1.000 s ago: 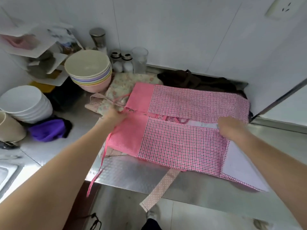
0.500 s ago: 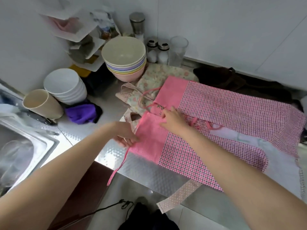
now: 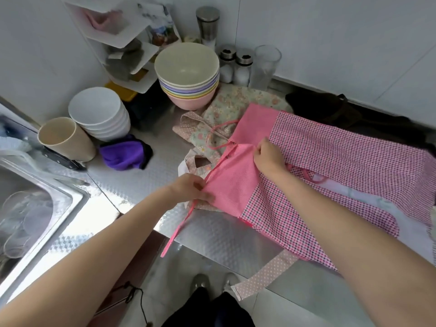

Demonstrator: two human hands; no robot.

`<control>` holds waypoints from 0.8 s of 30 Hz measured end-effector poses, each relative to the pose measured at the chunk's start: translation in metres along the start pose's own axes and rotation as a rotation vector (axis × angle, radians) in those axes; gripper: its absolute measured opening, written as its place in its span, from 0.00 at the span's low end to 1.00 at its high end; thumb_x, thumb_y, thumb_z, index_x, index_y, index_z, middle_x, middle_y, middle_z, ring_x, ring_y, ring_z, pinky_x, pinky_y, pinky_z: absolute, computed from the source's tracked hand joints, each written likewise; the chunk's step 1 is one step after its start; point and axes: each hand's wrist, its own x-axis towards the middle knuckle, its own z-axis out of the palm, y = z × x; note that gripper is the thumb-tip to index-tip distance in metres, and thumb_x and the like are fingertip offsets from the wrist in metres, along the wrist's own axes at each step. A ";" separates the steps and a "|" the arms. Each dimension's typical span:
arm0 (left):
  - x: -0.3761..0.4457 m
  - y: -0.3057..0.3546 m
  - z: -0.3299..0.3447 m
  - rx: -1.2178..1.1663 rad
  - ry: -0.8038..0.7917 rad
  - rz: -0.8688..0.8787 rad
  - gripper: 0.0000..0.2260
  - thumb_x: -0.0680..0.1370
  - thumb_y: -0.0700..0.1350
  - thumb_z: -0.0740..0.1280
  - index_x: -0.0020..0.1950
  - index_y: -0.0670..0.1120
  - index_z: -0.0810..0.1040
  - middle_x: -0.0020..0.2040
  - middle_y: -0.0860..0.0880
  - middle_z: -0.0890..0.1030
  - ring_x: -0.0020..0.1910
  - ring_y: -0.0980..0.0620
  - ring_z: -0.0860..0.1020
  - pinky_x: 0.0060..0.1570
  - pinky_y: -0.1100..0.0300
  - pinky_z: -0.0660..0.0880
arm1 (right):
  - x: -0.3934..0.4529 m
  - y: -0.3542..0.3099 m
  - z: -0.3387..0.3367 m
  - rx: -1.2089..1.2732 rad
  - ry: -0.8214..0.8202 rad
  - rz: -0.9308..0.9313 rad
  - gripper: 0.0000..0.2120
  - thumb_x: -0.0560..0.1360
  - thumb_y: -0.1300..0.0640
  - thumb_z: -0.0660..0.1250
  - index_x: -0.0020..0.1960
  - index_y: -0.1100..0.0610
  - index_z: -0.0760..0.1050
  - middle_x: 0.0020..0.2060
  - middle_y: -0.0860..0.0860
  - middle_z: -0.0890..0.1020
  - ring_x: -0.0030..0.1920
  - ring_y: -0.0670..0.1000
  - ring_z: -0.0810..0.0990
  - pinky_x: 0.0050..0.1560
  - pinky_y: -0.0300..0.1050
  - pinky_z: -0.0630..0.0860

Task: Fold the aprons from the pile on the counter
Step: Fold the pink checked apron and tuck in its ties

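So, steel worktop (image 3: 219, 234) | pink checked apron (image 3: 330, 185) spread flat on it, atop a floral apron (image 3: 226, 107) | left hand (image 3: 191, 188) pinching its near plain-pink corner | right hand (image 3: 267, 155) gripping the far corner | pink tie (image 3: 179, 227) dangling off the edge

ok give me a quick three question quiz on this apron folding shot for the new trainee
1. True or false: the left hand pinches the plain pink corner of the pink checked apron.
2. Which lies partly under that apron? A) floral apron B) purple cloth C) beige cup
3. Fill in: a thin pink tie hangs over the edge of the ____.

Key
1. True.
2. A.
3. Counter. Meanwhile the right hand grips the apron's folded edge further back.
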 end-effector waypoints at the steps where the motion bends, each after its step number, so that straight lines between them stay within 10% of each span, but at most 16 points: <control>1: -0.002 -0.002 0.000 -0.124 -0.013 -0.017 0.08 0.69 0.46 0.75 0.38 0.46 0.77 0.37 0.51 0.75 0.37 0.56 0.72 0.34 0.73 0.68 | -0.001 -0.002 -0.001 -0.032 0.018 -0.012 0.10 0.80 0.58 0.57 0.56 0.63 0.69 0.50 0.60 0.80 0.54 0.60 0.78 0.54 0.54 0.73; 5: -0.007 -0.008 -0.005 -0.284 -0.091 -0.031 0.08 0.73 0.48 0.70 0.41 0.43 0.81 0.39 0.47 0.78 0.34 0.59 0.74 0.42 0.69 0.68 | -0.008 -0.007 0.004 -0.266 0.113 -0.102 0.14 0.80 0.60 0.55 0.65 0.62 0.65 0.50 0.57 0.82 0.51 0.57 0.80 0.59 0.51 0.66; 10: 0.003 -0.012 -0.017 0.368 -0.098 -0.064 0.08 0.77 0.43 0.65 0.50 0.40 0.80 0.34 0.54 0.72 0.32 0.61 0.68 0.32 0.73 0.64 | -0.016 -0.007 0.024 -0.415 0.115 -0.202 0.19 0.77 0.67 0.53 0.68 0.63 0.61 0.49 0.55 0.83 0.49 0.54 0.81 0.55 0.49 0.63; 15: -0.003 0.002 -0.023 0.464 -0.167 -0.135 0.13 0.79 0.41 0.61 0.61 0.40 0.76 0.53 0.45 0.79 0.49 0.50 0.78 0.35 0.73 0.69 | -0.016 -0.005 0.025 -0.396 0.066 -0.220 0.16 0.79 0.65 0.51 0.67 0.63 0.60 0.50 0.56 0.83 0.51 0.55 0.81 0.57 0.50 0.64; 20: -0.005 0.039 -0.003 0.845 0.317 0.091 0.15 0.79 0.44 0.60 0.64 0.42 0.70 0.58 0.43 0.76 0.54 0.43 0.77 0.47 0.53 0.76 | -0.017 0.007 0.005 -0.179 -0.125 -0.247 0.14 0.82 0.51 0.52 0.59 0.60 0.66 0.48 0.59 0.82 0.51 0.58 0.79 0.57 0.52 0.67; 24: -0.002 0.074 0.056 0.860 -0.098 0.417 0.33 0.74 0.49 0.69 0.74 0.47 0.57 0.63 0.44 0.68 0.58 0.44 0.75 0.52 0.52 0.76 | -0.034 0.026 -0.021 -0.175 -0.227 -0.200 0.17 0.79 0.52 0.60 0.63 0.60 0.66 0.56 0.58 0.78 0.56 0.58 0.77 0.57 0.54 0.73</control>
